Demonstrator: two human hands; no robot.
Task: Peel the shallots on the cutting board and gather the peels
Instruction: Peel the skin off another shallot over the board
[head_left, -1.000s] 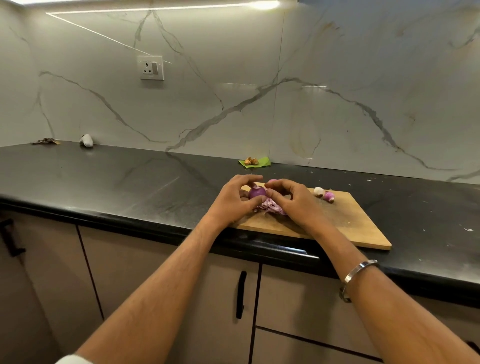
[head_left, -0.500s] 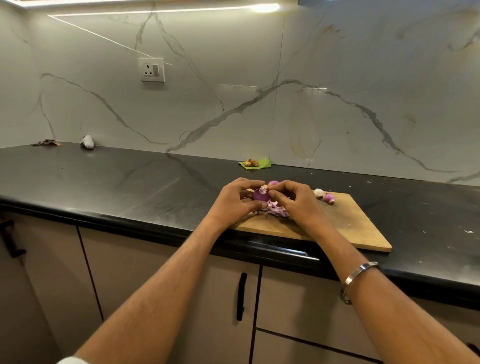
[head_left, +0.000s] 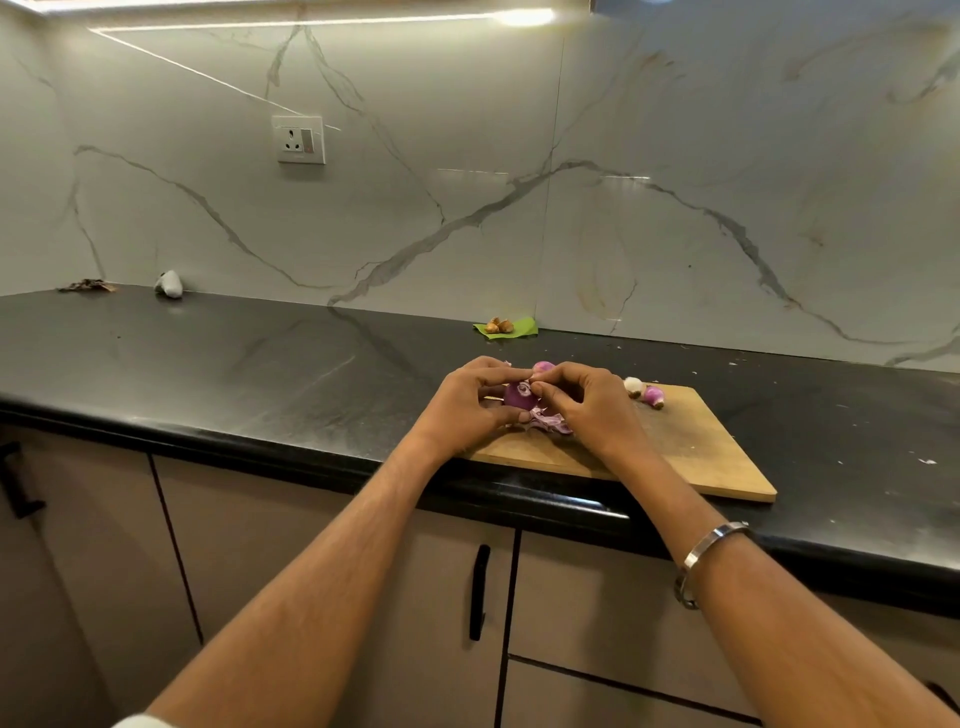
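Note:
A wooden cutting board lies on the black counter. My left hand grips a purple shallot just above the board's left part. My right hand pinches a bit of skin at the top of that same shallot. A small heap of purple peels sits under the hands on the board. Another shallot peeks out behind my right fingers. Two more shallots, one pale and one pink, rest at the board's far edge.
A green leaf with brown pieces lies by the marble wall. A white lump and dark scraps sit at the far left of the black counter. Cabinet doors with black handles are below.
The shallot has been turned slightly in my left hand, and my right fingertips have shifted to its top, pinching skin. The hands stay over the same spot on the board.

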